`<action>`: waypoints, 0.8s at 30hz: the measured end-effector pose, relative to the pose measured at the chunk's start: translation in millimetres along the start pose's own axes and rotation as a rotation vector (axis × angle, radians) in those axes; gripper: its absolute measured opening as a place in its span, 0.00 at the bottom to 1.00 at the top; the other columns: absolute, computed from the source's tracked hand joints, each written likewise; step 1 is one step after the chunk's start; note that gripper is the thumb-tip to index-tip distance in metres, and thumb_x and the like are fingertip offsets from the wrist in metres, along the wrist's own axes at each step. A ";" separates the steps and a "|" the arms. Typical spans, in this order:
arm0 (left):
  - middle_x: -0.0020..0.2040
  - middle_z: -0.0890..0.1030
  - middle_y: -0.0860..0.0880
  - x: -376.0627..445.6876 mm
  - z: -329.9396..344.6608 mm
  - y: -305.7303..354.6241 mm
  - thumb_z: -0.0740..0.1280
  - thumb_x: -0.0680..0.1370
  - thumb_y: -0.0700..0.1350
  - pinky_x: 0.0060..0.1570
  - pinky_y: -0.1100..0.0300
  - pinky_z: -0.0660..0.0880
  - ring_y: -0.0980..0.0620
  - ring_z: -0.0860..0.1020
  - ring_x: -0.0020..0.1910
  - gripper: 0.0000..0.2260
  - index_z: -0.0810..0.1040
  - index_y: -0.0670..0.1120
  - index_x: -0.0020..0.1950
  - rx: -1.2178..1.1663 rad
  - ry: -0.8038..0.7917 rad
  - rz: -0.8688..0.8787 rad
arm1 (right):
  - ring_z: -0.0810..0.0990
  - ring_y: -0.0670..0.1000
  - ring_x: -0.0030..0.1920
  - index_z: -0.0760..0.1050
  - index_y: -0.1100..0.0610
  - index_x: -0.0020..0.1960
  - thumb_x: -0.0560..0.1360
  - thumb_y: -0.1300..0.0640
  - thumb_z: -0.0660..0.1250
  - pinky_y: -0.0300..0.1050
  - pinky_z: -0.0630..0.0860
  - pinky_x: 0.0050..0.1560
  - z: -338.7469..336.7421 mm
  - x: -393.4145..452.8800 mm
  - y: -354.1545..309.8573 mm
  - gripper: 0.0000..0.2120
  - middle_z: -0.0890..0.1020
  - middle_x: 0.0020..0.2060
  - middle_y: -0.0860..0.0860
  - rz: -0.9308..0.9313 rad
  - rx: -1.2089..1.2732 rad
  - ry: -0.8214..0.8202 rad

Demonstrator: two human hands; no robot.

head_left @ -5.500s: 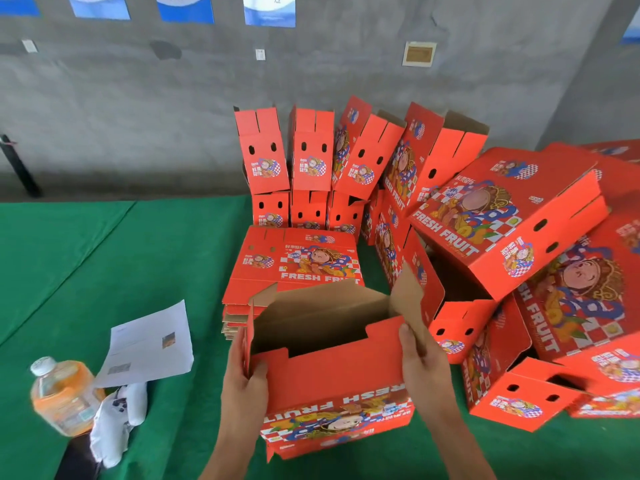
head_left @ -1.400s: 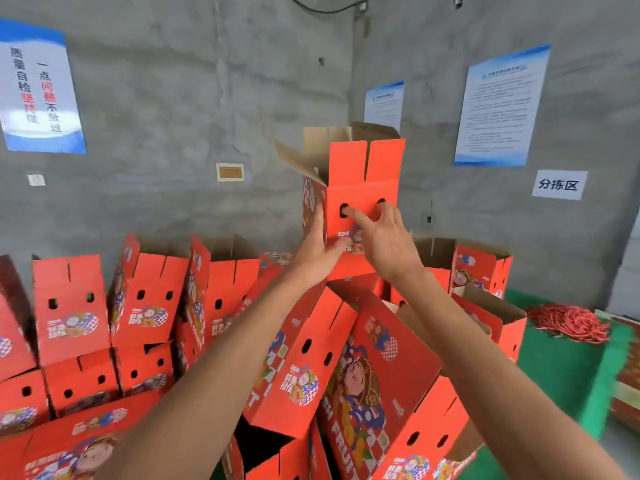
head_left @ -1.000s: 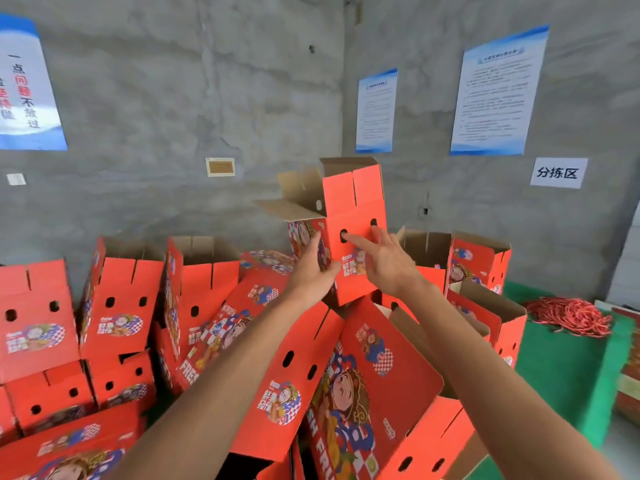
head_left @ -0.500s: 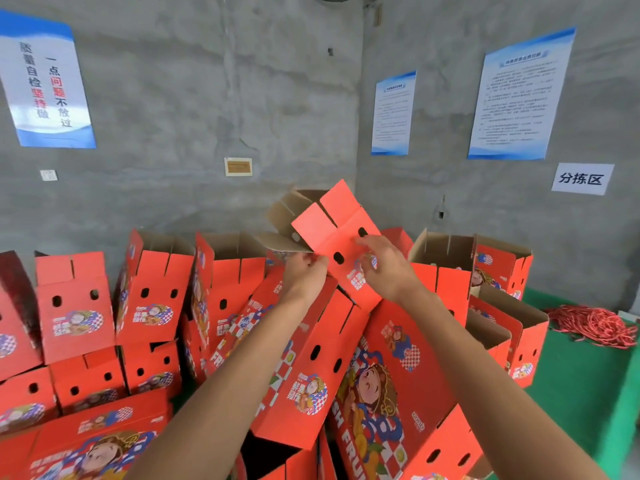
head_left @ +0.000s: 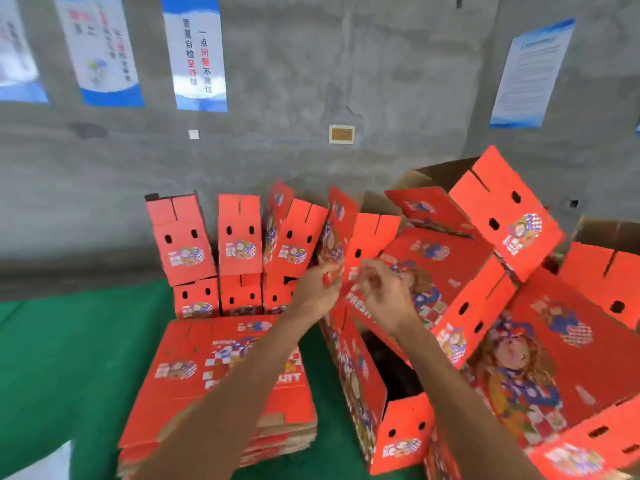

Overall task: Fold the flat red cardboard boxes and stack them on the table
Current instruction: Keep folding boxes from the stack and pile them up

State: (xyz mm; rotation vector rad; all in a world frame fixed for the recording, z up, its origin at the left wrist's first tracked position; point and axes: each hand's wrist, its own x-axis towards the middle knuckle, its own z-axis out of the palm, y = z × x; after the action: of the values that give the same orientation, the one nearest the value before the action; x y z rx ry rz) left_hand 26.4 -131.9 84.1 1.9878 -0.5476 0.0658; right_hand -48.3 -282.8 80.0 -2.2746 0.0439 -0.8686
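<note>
A stack of flat red cardboard boxes lies on the green table under my left forearm. Folded red boxes stand in rows against the grey wall, and more are heaped at the right. One folded box lies tilted on top of that heap, with no hand on it. My left hand and my right hand hang close together in front of the heap. Both are blurred, their fingers loosely curled, and nothing shows in them.
A large folded box and an open-ended one fill the near right. A white sheet's corner shows at bottom left. Posters hang on the concrete wall behind.
Both hands have let go of the folded box, which now lies tilted on top of the right heap. The hands have drawn back and down, and the view has dropped toward the table.
</note>
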 end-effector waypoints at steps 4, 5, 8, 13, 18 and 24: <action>0.53 0.80 0.48 -40.1 -59.9 -105.9 0.64 0.85 0.40 0.46 0.61 0.76 0.53 0.80 0.41 0.09 0.81 0.44 0.62 0.043 0.039 -0.243 | 0.83 0.52 0.43 0.75 0.53 0.67 0.81 0.60 0.66 0.50 0.81 0.46 97.2 -43.1 7.8 0.15 0.85 0.47 0.53 0.241 0.054 -0.251; 0.49 0.78 0.47 -51.2 -71.7 -132.2 0.62 0.85 0.39 0.44 0.62 0.75 0.54 0.79 0.38 0.07 0.80 0.43 0.57 0.025 0.037 -0.318 | 0.83 0.50 0.41 0.75 0.52 0.68 0.82 0.60 0.65 0.47 0.80 0.41 117.6 -53.9 10.7 0.16 0.85 0.48 0.52 0.296 0.057 -0.316; 0.52 0.80 0.42 -80.2 -97.2 -208.9 0.63 0.85 0.39 0.40 0.63 0.75 0.55 0.79 0.37 0.11 0.79 0.40 0.65 0.218 0.010 -0.570 | 0.80 0.46 0.36 0.74 0.54 0.71 0.83 0.58 0.64 0.35 0.71 0.29 170.9 -84.9 20.7 0.17 0.83 0.46 0.49 0.356 0.066 -0.461; 0.79 0.66 0.41 -128.7 -123.3 -303.6 0.64 0.83 0.58 0.75 0.40 0.65 0.37 0.66 0.76 0.27 0.65 0.50 0.80 0.517 -0.020 -0.847 | 0.84 0.51 0.57 0.77 0.51 0.71 0.82 0.54 0.67 0.46 0.80 0.57 230.5 -129.6 39.8 0.17 0.81 0.66 0.50 0.417 -0.082 -0.584; 0.80 0.61 0.41 -154.3 -144.9 -347.5 0.68 0.78 0.64 0.76 0.39 0.62 0.39 0.59 0.79 0.41 0.57 0.44 0.81 0.591 0.080 -0.876 | 0.77 0.53 0.66 0.76 0.54 0.70 0.80 0.47 0.70 0.54 0.79 0.63 259.5 -151.1 61.6 0.21 0.75 0.71 0.53 0.541 -0.243 -0.587; 0.80 0.61 0.39 -159.2 -147.4 -352.9 0.66 0.81 0.62 0.78 0.43 0.62 0.40 0.59 0.80 0.42 0.53 0.36 0.81 0.553 0.063 -0.743 | 0.68 0.63 0.74 0.63 0.62 0.77 0.73 0.41 0.76 0.62 0.71 0.72 271.4 -146.5 73.8 0.43 0.72 0.73 0.59 0.807 -0.199 -0.496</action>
State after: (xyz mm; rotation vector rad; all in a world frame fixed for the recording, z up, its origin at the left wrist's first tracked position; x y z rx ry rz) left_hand 54.6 180.7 -186.3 2.5984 0.3141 -0.2003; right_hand 15.3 -139.1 -195.5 -2.2775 0.7864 0.1258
